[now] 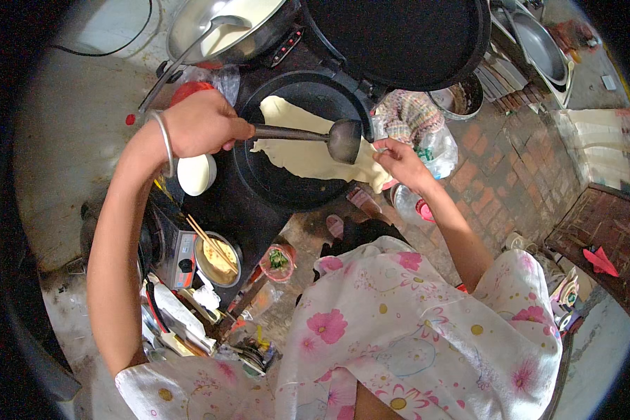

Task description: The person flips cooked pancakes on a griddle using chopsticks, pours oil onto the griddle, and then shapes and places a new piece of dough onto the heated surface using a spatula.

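A pale, floppy sheet of dough [299, 149] lies in a round black pan [289, 194], its right end hanging over the rim. My left hand [202, 123], with a bangle at the wrist, grips the handle of a dark metal turner [344, 142], whose blade rests over the dough. At the pan's right rim, my right hand [399, 163] pinches the dough's edge between thumb and fingers. The pan's black lid [399, 42] stands raised behind. Below my left wrist is a white bowl [197, 174].
A steel basin [181, 31] of pale batter holds a ladle [173, 79]. A metal bowl [218, 278] with flatbread and chopsticks [210, 241] stands lower left, near a red cup [278, 262] of chopped greens. Right of the pan are a knitted cloth [412, 115] and a plastic jug [407, 202].
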### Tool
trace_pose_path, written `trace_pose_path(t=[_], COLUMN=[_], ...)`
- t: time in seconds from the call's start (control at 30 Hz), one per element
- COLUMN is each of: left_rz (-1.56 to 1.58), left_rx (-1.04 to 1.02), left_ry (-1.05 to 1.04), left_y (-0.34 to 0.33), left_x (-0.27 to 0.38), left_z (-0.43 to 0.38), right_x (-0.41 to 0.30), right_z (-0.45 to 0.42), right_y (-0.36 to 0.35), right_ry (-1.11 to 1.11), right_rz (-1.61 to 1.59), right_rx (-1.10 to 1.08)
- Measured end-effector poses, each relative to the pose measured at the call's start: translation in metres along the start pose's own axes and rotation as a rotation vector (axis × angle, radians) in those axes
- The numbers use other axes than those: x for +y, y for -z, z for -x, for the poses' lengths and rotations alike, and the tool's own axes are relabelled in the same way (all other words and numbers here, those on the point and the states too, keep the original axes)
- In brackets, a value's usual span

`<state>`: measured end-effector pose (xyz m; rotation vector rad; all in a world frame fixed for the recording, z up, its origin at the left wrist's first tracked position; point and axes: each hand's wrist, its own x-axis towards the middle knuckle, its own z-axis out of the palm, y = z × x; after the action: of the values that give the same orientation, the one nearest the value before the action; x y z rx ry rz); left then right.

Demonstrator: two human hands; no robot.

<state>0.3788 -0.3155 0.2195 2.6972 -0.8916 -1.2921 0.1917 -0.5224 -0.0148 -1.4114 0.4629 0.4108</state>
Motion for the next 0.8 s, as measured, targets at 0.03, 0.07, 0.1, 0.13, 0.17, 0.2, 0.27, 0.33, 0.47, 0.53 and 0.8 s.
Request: trace_pose_path(t=[0.03, 0.07, 0.1, 0.13, 0.17, 0.2, 0.27, 0.33, 0.47, 0.53, 0.8], left_rz=[0.004, -0.018, -0.010, -0.002, 0.006, -0.059, -0.076, -0.086, -0.086, -0.109, -0.071], left_rx=[-0.014, -0.004, -0.009, -0.014, -0.018, -0.041, -0.058, -0.087, -0.132, -0.105, -0.072], left_ry=[-0.014, 0.039, 0.046, 0.055, 0.064, 0.071, 0.075, 0.031, -0.059, 0.021, 0.077], left_y=[0.001, 0.002, 0.000, -0.001, -0.001, 0.003, 0.004, 0.007, 0.010, 0.016, 0.018], left_x=[0.002, 0.005, 0.004, 0.002, 0.001, 0.005, 0.004, -0.004, -0.026, 0.001, 0.000], left_z=[-0.003, -0.006, -0.008, -0.013, -0.016, -0.019, -0.029, -0.040, -0.057, -0.054, -0.043], right_x=[-0.002, -0.002, -0.002, -0.002, -0.002, -0.001, 0.000, -0.001, -0.002, -0.002, 0.007], right_z=[0.001, 0.000, 0.000, 0.000, 0.000, -0.001, -0.001, -0.001, -0.001, -0.001, -0.001], right_y=[0.000, 0.000, -0.001, -0.002, -0.003, -0.002, -0.001, -0.003, -0.010, -0.009, -0.007], right_ry=[-0.001, -0.011, -0.021, -0.030, -0.034, -0.038, -0.040, -0.028, -0.060, -0.098, -0.118], right_rz=[0.015, 0.003, -0.008, -0.019, -0.025, -0.030, -0.049, -0.073, -0.128, -0.171, -0.300], right_rx=[0.000, 0.002, -0.001, -0.004, -0.006, -0.002, 0.005, 0.002, 0.024, 0.072, 0.070])
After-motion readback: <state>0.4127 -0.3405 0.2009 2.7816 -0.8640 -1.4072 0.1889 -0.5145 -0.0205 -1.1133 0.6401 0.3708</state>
